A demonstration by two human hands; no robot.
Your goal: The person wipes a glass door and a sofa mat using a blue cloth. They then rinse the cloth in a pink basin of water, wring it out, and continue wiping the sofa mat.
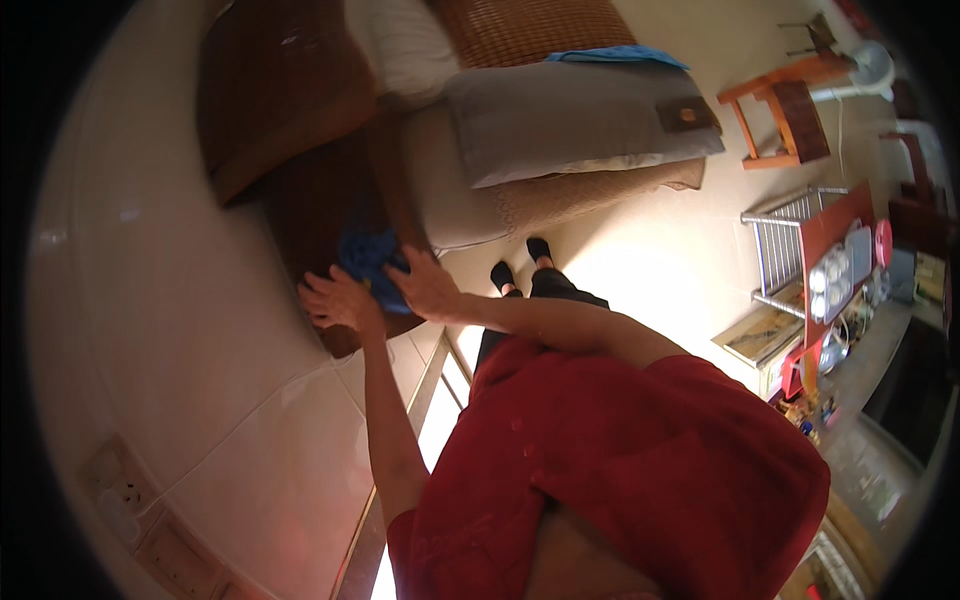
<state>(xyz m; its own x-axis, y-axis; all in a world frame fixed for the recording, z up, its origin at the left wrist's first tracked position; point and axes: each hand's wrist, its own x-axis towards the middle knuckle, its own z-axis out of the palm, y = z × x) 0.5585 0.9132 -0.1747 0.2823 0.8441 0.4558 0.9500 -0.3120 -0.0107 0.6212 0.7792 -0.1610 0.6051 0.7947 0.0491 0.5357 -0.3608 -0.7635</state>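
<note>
A crumpled blue cloth lies on the dark wooden surface at the end of a wooden sofa. My left hand is at the cloth's left side, over the edge of the wood, its fingers spread and nothing seen between them. On the other side, my right hand touches the cloth with its fingertips; whether it grips a fold is not clear. Part of the cloth is hidden under and between the hands.
A tiled wall runs along the left. Right of the wood is the seat with a grey pillow and a brown fringed cover. Farther right stand a wooden stool, a metal rack and a cluttered table. A white cable crosses the wall.
</note>
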